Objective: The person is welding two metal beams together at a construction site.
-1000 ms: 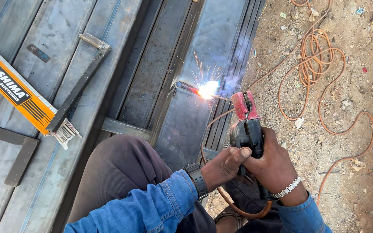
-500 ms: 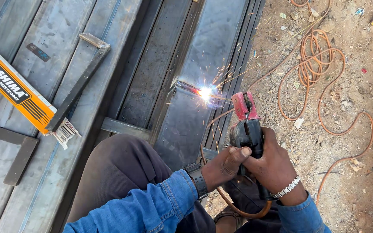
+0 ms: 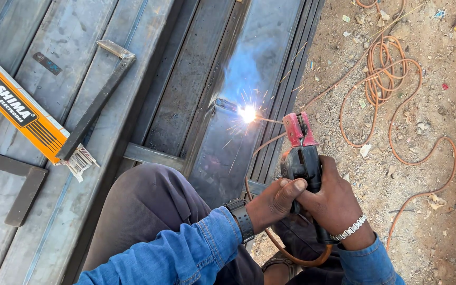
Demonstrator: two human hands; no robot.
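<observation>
1. A broad bed of grey steel sheets and channel sections (image 3: pixel 69 105) fills the left and middle of my view, with bare gravelly ground (image 3: pixel 423 132) to the right.
2. One long orange welding cable (image 3: pixel 391 79) lies coiled in loops on that ground, well apart from my hands.
3. My one raised knee in dark grey trousers (image 3: pixel 149 211) sits between the steel and my arms.
4. Both my forearms, in blue denim sleeves, reach forward from the bottom edge and meet over the right rim of the steel.
5. One orange cardboard box of welding rods (image 3: pixel 19 113) lies open-ended on the sheets at the left, with one dark angled steel bar (image 3: pixel 93 105) resting across its open end.
6. My right hand (image 3: pixel 336 203), a silver bracelet on the wrist, has its grip clamped round the black electrode holder with red jaws (image 3: pixel 302 153).
7. My left hand (image 3: pixel 275 203), a black wristwatch on the wrist, has its grip closed on the same handle, thumb laid across it.
8. One thin rod runs from the holder's head to a single white spark point (image 3: pixel 247 113) on the steel.
</observation>
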